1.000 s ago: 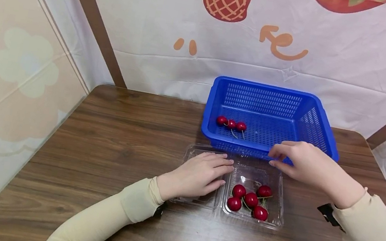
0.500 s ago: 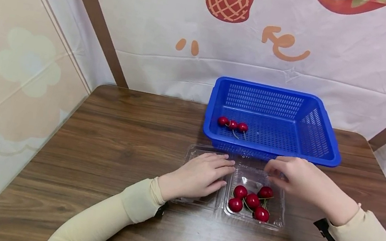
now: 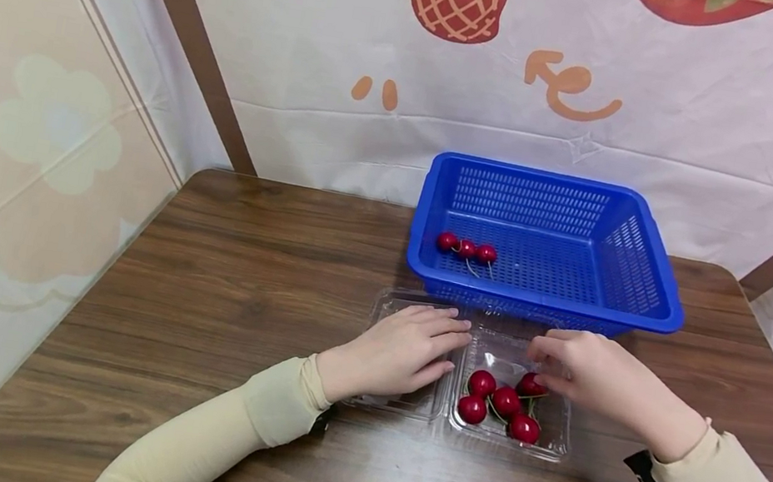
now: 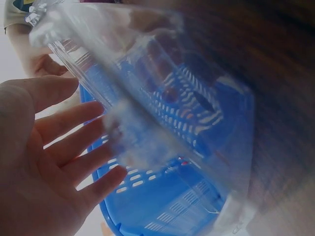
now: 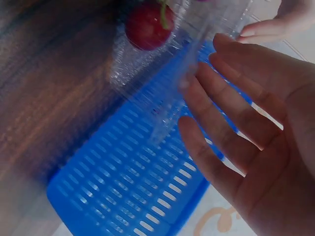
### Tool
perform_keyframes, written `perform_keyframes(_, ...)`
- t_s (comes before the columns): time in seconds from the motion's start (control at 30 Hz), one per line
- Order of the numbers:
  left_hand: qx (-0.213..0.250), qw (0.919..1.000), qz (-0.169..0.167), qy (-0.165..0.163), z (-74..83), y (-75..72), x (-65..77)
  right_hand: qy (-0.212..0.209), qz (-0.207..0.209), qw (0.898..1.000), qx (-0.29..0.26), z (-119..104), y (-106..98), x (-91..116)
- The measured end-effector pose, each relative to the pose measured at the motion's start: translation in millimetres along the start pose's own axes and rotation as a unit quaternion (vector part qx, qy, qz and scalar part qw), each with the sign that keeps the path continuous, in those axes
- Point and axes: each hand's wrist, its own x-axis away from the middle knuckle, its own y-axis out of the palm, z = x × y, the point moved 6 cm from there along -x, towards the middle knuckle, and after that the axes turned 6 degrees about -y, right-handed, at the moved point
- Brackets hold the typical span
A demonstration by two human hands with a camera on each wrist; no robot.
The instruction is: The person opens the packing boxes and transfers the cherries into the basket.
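A clear plastic clamshell box [image 3: 504, 348] lies unfolded on the table, its right half holding several red cherries [image 3: 506, 401] with green stems. Over the box's left half [image 3: 391, 306] my left hand [image 3: 394, 356] rests, fingers extended toward the middle fold. My right hand [image 3: 600, 378] is at the right half's back right, fingers loosely bent and fingertips close to a cherry [image 3: 531, 384] that they partly cover. From the right wrist view, those fingers [image 5: 216, 113] hold nothing; a cherry [image 5: 149, 25] sits beyond them in the box. The left wrist view also has relaxed fingers [image 4: 81, 162].
Behind the box stands a blue perforated basket [image 3: 542, 301], with 3 cherries [image 3: 465, 249] at its left front. The brown wooden table [image 3: 234, 293] ends at a patterned cloth backdrop [image 3: 299, 25]. Cloth also hangs along the left side.
My right hand has come down from beside the basket's front rim to the back right of the box's cherry half. My left hand stays put on the other half.
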Motion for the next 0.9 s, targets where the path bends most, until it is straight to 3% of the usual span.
perform_keyframes(0.9, -0.016, 0.9998, -0.005, -0.003, 0.5, 1.3, 0.7, -0.046, -0.004, 0.992, 0.119, -5, 20, 0)
